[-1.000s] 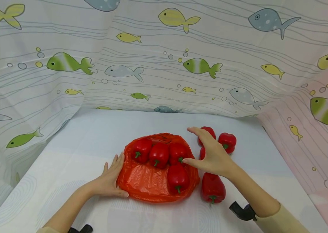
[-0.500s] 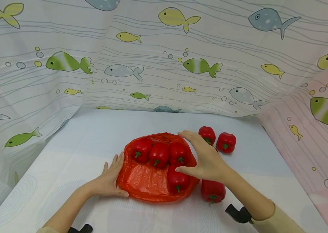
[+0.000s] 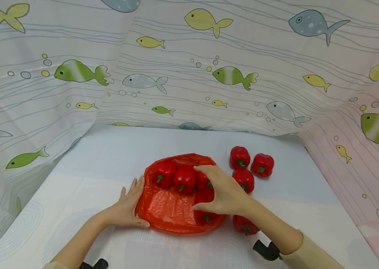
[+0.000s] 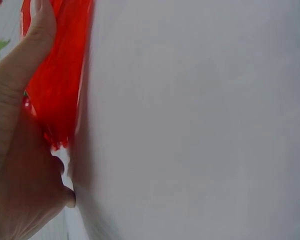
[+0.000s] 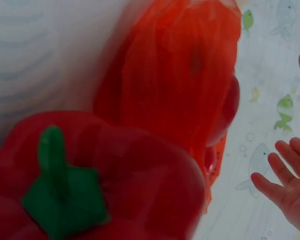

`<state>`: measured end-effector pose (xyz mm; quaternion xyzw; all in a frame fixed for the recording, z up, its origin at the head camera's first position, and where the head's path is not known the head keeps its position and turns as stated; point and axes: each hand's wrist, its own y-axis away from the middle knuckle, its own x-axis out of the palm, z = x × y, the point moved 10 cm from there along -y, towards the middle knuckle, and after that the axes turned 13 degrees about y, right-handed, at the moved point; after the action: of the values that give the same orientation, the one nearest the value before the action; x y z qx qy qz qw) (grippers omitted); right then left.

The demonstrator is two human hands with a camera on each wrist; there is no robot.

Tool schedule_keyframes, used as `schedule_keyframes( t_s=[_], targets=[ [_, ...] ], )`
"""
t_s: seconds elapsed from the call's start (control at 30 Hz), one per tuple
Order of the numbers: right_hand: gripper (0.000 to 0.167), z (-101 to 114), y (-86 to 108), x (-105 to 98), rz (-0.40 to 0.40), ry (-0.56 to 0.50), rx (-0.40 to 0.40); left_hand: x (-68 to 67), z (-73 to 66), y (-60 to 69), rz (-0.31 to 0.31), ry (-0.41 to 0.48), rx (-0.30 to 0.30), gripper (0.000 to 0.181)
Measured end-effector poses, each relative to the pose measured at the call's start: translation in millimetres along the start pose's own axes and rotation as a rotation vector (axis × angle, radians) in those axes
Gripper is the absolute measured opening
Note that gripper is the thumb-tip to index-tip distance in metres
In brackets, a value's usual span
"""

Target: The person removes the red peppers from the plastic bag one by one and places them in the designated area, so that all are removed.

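An orange plastic bag, its top spread wide, stands mid-table. Three red bell peppers line its far side, and another red bell pepper lies at the near right, partly covered by my right hand. That hand hovers over the bag's right side with thumb and fingers spread, gripping nothing; whether it touches the bag cannot be seen. My left hand rests along the bag's left side, fingers extended. In the left wrist view, its thumb lies against the orange plastic.
Outside the bag to the right lie three red bell peppers in a cluster. Nearer, another red bell pepper sits under the right forearm, looming large in the right wrist view. A fish-print curtain surrounds the white table.
My right hand has moved left from beside the loose peppers to over the bag's right side, uncovering a loose pepper. My left hand and the bag have stayed put.
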<state>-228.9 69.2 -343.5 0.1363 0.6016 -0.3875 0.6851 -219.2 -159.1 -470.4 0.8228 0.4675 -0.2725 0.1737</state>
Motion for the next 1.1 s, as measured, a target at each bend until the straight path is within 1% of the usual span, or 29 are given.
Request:
schedule_keyframes(
  t_s=[0.13,0.33,0.53,0.77,0.93,1.1],
  targets=[
    [0.089,-1.4,1.8,14.8,0.058,0.035,0.006,0.5,1.1,-0.1,0.003,0.004,-0.009,0.135],
    [0.084,-5.6,6.8,36.8,0.161,0.043,0.029,-0.4,1.6,-0.1,0.001,0.004,-0.023,0.135],
    [0.08,-6.3,9.5,55.4,0.236,0.086,0.015,-0.7,1.4,-0.1,-0.003,-0.001,-0.023,0.135],
    [0.078,-5.2,9.5,63.1,0.264,0.153,0.012,-0.5,0.7,-0.2,-0.002,-0.004,-0.023,0.135],
    [0.078,-3.1,11.3,68.8,0.309,0.173,0.01,-0.4,1.6,-0.2,-0.001,-0.003,-0.029,0.136],
    [0.075,-0.2,12.2,72.7,0.325,0.175,-0.005,-0.1,2.5,-0.4,0.0,-0.002,-0.032,0.136]
  ],
)
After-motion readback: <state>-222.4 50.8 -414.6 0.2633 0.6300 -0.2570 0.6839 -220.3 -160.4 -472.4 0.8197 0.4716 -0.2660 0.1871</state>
